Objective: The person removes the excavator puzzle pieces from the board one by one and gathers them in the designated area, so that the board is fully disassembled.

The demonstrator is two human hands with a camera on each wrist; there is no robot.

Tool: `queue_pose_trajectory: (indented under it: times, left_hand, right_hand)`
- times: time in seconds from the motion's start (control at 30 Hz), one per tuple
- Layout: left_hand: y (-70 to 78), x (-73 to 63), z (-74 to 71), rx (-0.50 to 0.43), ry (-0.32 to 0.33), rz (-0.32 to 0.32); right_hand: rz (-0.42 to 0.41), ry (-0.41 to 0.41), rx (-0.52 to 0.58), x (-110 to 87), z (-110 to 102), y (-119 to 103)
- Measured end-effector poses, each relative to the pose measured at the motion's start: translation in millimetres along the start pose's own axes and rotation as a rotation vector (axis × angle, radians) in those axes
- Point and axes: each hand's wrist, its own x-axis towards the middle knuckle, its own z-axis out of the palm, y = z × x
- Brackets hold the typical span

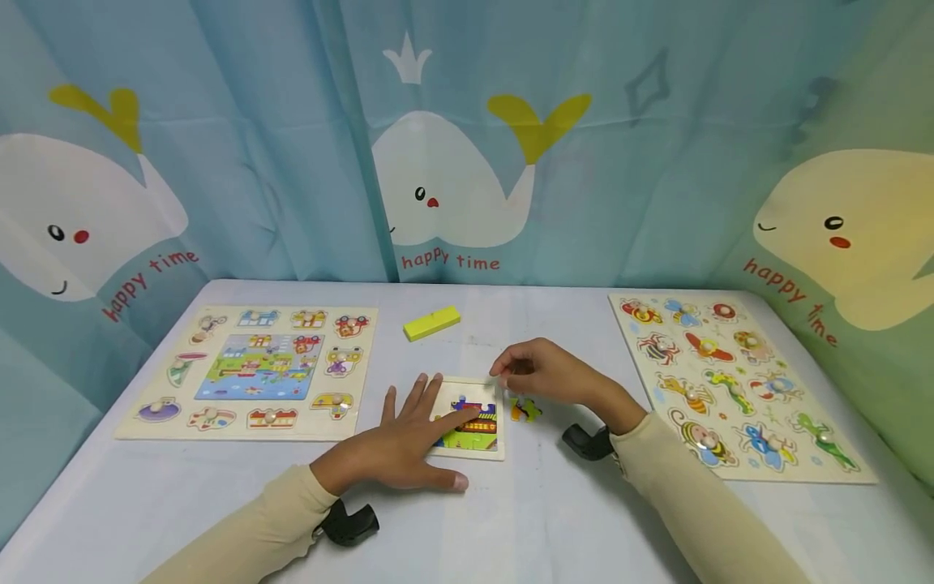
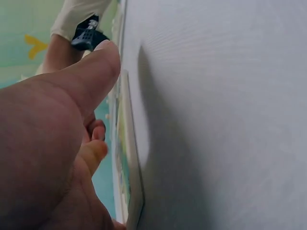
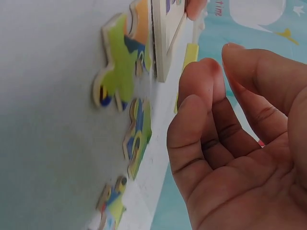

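Note:
A small square puzzle tray (image 1: 467, 455) with a light rim lies mid-table, jigsaw pieces (image 1: 474, 441) filling its lower part. Spread over its left side is my left hand (image 1: 409, 442), its index fingertip resting on the pieces and its thumb out past the near rim. My right hand (image 1: 543, 373) hovers at the tray's far right corner, fingers loosely bent. In the right wrist view a gap shows between thumb and fingers, with nothing seen held. Loose puzzle pieces (image 1: 525, 409) lie right of the tray; that view shows a green one (image 3: 115, 62) closest.
A peg puzzle board (image 1: 365, 324) with vehicles lies at the left, and one with insects (image 1: 645, 369) at the right. A yellow block (image 1: 432, 323) sits behind the tray. A whale-print curtain (image 1: 292, 162) hangs along the table's back edge.

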Motion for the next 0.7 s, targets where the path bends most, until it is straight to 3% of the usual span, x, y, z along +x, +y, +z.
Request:
queue_pose_trajectory:
  times: [0.4, 0.7]
  left_hand:
    - [4.0, 3.5, 2.2, 0.088, -0.036, 0.044]
    - [7.9, 5.9, 1.8, 0.145, -0.087, -0.021]
  right_hand:
    - [0.005, -0.043, 0.014, 12.9, 11.4, -8.6]
    - [0.011, -0.065, 0.022, 16.0, 23.3, -14.5]
